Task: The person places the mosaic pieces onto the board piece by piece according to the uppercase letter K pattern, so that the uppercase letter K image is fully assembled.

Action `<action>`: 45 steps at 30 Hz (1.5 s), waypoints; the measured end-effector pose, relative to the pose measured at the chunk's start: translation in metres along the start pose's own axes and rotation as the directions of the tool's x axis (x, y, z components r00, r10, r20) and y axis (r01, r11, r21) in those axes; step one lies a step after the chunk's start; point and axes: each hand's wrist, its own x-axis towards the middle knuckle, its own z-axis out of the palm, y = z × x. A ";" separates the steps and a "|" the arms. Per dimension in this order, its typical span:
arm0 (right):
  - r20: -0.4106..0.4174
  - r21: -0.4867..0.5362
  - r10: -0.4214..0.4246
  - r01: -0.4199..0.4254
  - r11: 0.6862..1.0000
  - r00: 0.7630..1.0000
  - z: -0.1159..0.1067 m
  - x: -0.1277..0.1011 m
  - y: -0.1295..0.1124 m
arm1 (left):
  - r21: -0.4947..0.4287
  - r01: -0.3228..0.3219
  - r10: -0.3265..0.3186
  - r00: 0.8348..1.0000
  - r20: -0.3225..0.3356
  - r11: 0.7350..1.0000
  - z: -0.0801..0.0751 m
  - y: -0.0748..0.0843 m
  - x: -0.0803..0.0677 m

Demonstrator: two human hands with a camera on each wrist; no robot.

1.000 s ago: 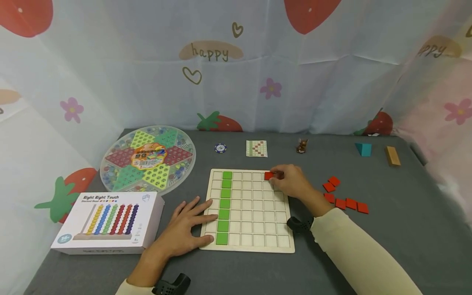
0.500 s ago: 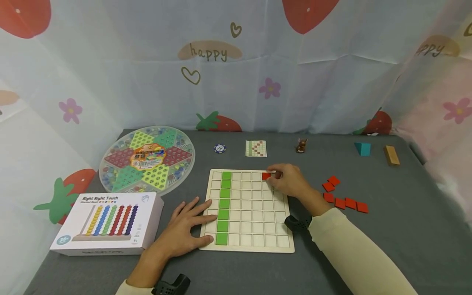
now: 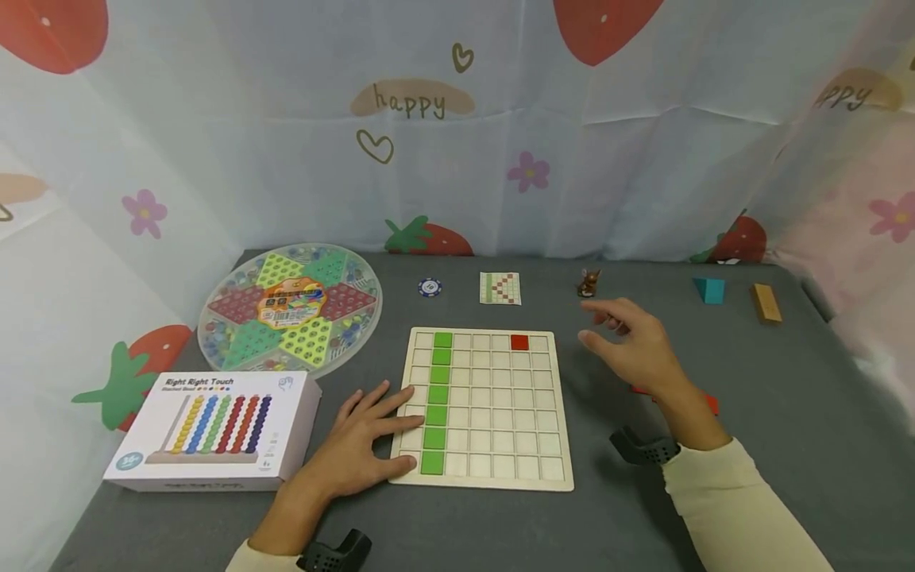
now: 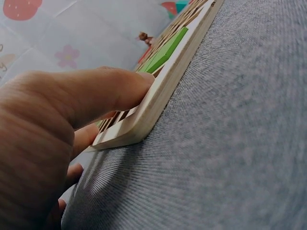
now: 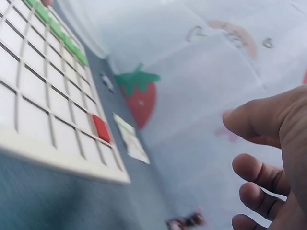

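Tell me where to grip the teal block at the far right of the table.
Pinch the teal block across its two slanted side faces, coming from above with the right hand. It stands alone, wider at the top, with open cloth on both sides and the wooden block well apart.

- a grey cloth-covered worktop [image 3: 786, 413] fills the foreground.
- a pale fabric curtain [image 3: 286, 143] hangs behind and along both sides, printed with strawberries, pink flowers, hearts and the word "happy".
- soft, even light throughout.
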 end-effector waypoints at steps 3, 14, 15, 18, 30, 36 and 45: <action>-0.035 -0.013 -0.029 0.029 1.000 0.999 -0.017 -0.005 0.007 | 0.002 0.009 -0.009 1.000 0.008 1.000 -0.001 -0.001 0.001; 0.100 -0.014 0.062 -0.061 0.998 0.993 -0.059 -0.022 0.056 | 0.001 0.012 -0.012 1.000 0.009 1.000 -0.001 0.000 0.001; 0.116 -0.015 0.073 -0.071 0.997 0.991 -0.061 -0.023 0.061 | 0.000 0.012 -0.012 1.000 0.008 1.000 -0.001 0.000 0.000; 0.166 -0.020 0.094 -0.092 0.996 0.982 -0.066 -0.026 0.072 | -0.001 0.011 -0.011 1.000 0.004 1.000 -0.001 0.000 0.000; 0.346 -0.101 0.159 -0.132 0.986 0.925 -0.072 -0.025 0.099 | -0.005 0.017 -0.017 1.000 0.014 1.000 0.000 -0.001 -0.001; 0.415 -0.165 0.243 -0.190 0.968 0.877 -0.071 -0.021 0.096 | 0.001 0.016 -0.016 1.000 0.011 1.000 0.000 -0.001 0.000; 0.375 -0.256 0.266 -0.177 0.950 0.888 -0.068 -0.021 0.100 | 0.005 0.013 -0.013 1.000 0.011 1.000 -0.001 -0.001 0.000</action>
